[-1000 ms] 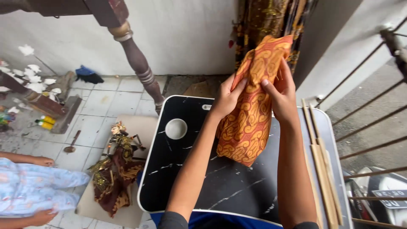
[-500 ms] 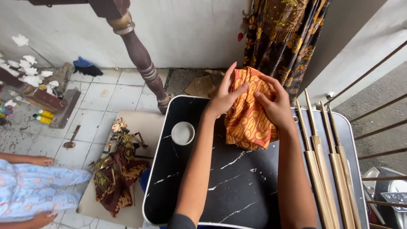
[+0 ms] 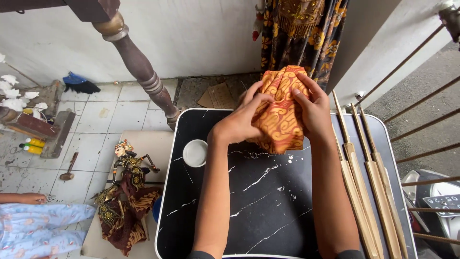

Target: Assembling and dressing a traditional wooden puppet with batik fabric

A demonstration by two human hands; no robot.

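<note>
Head view: both hands were up at the far edge of the table [image 3: 191, 230], and between them sat the cloth [image 3: 278, 115], orange with pale swirls, bunched into a thick wad. The left hand [image 3: 239, 122] was curled around its left side, fingers pressed into the folds. The right hand [image 3: 314, 112] clamped the other side, fingertips spread over the top.

The cloth's long axis ran away from the person, lower edge on the table's far part, upper end pointing past the table's far edge toward the hanging fabric [image 3: 297, 29].

The risk, as I judged it: the bundle was loose, so a slack grip could have let the folds spring open, with a corner spilling off the table's far edge. The bowl [image 3: 195, 153] stood left of the cloth on the table, near the left wrist, and an elbow swing could have knocked it. The sticks [image 3: 364, 182] lay along the table's right side, just beside the right forearm, easy to nudge.
</note>
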